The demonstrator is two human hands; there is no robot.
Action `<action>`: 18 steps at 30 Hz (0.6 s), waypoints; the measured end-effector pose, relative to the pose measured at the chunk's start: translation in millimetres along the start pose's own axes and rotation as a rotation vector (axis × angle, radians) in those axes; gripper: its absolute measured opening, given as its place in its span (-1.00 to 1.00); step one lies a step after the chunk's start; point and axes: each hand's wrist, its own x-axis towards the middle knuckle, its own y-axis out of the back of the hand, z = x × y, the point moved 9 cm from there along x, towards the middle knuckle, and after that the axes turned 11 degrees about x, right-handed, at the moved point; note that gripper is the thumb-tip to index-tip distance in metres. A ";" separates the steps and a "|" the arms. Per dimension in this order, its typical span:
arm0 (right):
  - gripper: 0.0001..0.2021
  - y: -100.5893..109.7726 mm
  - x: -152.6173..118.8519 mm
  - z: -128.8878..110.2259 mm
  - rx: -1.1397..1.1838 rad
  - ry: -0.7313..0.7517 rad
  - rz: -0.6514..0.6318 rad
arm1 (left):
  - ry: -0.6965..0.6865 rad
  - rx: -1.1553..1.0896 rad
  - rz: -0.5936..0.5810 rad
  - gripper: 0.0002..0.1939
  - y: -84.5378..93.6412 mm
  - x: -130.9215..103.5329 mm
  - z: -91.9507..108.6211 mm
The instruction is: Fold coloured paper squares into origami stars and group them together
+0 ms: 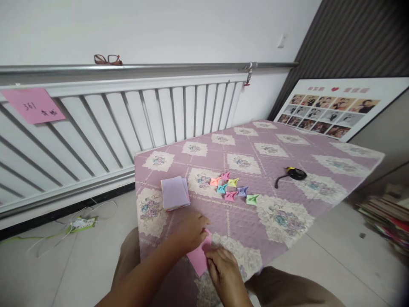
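A sheet of pink paper lies at the near edge of the table, slanted and seemingly folded. My left hand reaches over from the left, its fingers closed at the paper's far edge. On the paper's right side, my right hand pinches the edge between thumb and fingers. Beyond them stand several small folded paper figures, among them a blue-green one, a purple one and a green one. A stack of square paper with a lilac sheet on top sits left of the figures.
A black tape measure with a strap lies on the flowered tablecloth. Behind the table runs a white radiator with a pink note. Glasses rest on the pipe. A framed photo board leans at the right.
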 end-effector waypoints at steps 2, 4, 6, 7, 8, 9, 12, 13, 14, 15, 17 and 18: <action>-0.75 1.3 0.3 0.3 0.026 -0.015 -0.022 | -0.033 0.006 0.004 -0.82 -0.6 -15.2 0.7; -0.75 2.5 0.9 0.6 0.048 -0.036 -0.049 | -0.063 0.003 -0.017 -0.83 -5.5 -34.7 1.4; -0.72 2.6 1.3 1.1 0.072 -0.058 -0.082 | -0.107 -0.028 -0.041 -0.75 -12.2 -55.2 4.8; -0.69 2.6 1.4 1.2 0.082 -0.065 -0.095 | -0.109 -0.045 -0.038 -0.69 -14.7 -64.4 5.3; -0.66 2.6 1.6 1.2 0.087 -0.068 -0.105 | -0.092 -0.042 -0.031 -0.65 -17.4 -72.1 4.4; -0.64 2.6 1.8 1.0 0.086 -0.068 -0.113 | -0.079 -0.039 -0.033 -0.64 -21.0 -78.4 4.0; -0.65 1.4 2.6 -0.1 0.054 -0.063 -0.139 | -0.012 -0.035 -0.007 -0.66 -29.1 -88.5 0.8; -0.66 0.6 2.8 -0.8 0.040 -0.060 -0.149 | 0.006 -0.040 0.003 -0.67 -31.2 -89.8 -0.1; -0.68 -0.2 2.8 -1.6 0.029 -0.055 -0.157 | 0.021 -0.047 0.011 -0.68 -33.0 -90.4 -0.8; -0.70 -0.8 2.6 -2.5 0.019 -0.048 -0.159 | 0.031 -0.057 0.017 -0.68 -34.6 -90.7 -1.2; -0.72 -0.9 1.6 -3.7 0.007 -0.036 -0.141 | 0.039 -0.080 0.037 -0.67 -36.3 -90.9 -1.6; -0.74 -0.7 0.8 -3.7 0.002 -0.032 -0.125 | 0.041 -0.092 0.052 -0.67 -36.6 -91.0 -1.6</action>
